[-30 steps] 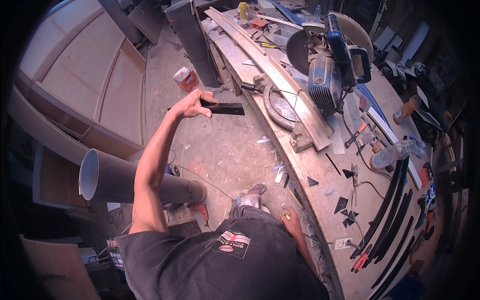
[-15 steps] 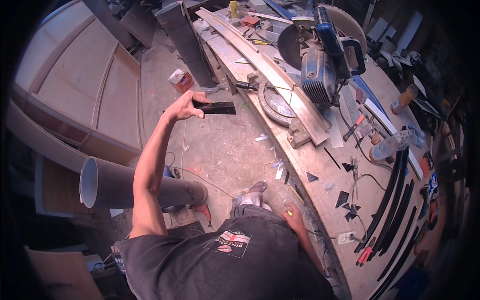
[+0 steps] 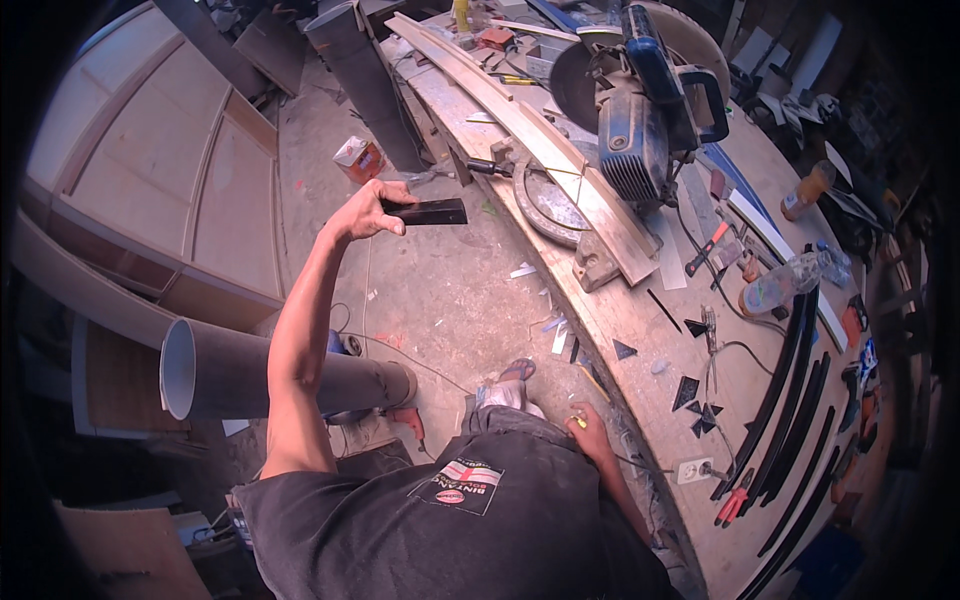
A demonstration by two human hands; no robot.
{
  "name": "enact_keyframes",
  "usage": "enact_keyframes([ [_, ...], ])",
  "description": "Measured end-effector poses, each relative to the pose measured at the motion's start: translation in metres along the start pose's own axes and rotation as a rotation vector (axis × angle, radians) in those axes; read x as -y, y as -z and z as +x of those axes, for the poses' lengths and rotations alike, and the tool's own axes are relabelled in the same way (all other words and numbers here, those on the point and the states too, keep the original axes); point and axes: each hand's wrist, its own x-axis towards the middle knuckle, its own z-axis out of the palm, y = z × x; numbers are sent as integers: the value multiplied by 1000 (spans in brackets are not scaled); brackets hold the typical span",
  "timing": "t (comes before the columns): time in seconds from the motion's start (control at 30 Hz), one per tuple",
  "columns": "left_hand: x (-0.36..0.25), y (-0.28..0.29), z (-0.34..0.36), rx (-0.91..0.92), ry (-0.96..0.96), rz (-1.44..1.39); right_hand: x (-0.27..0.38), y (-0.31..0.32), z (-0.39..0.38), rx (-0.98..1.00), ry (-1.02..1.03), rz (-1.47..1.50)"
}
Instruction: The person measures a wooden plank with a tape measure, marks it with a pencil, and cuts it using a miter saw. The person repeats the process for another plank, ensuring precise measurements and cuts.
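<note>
My left arm reaches out over the floor, and my left hand (image 3: 370, 212) is closed on one end of a short black flat bar (image 3: 435, 212). The bar's free end points to the right. Low beside the bench edge, my right hand (image 3: 590, 432) is curled round a small yellow object (image 3: 578, 423); most of it is hidden, so its kind does not show. On the workbench (image 3: 625, 395) nearest that hand lie several black triangular offcuts (image 3: 685, 392) and a pair of red-handled pliers (image 3: 735, 500).
A blue mitre saw (image 3: 635, 145) stands on the bench with long wooden strips (image 3: 520, 125) across it. Black strips (image 3: 800, 430), bottles (image 3: 780, 285) and cables lie to the right. A large grey roll (image 3: 270, 370) is beneath my left arm; a wooden cabinet (image 3: 150, 150) stands left.
My left hand and the black bar have shifted very slightly left in the picture, and the bar is tilted a little differently. Both hands keep their hold.
</note>
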Motion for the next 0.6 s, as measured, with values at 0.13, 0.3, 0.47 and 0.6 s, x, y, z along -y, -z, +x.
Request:
enact_keyframes([
  [0.13,-1,-2,1,-4,-6,-5,-6,-1,-2,-2,-29,31],
  [0.3,-2,-2,1,-7,1,-15,-8,-1,-1,-18,22,4],
  [0.47,12,-7,0,-62,-68,0,25,1,-4,5,-6,70],
  [0.6,32,-43,-19,-244,-27,-269,81,11,-10,-34,-44,381],
])
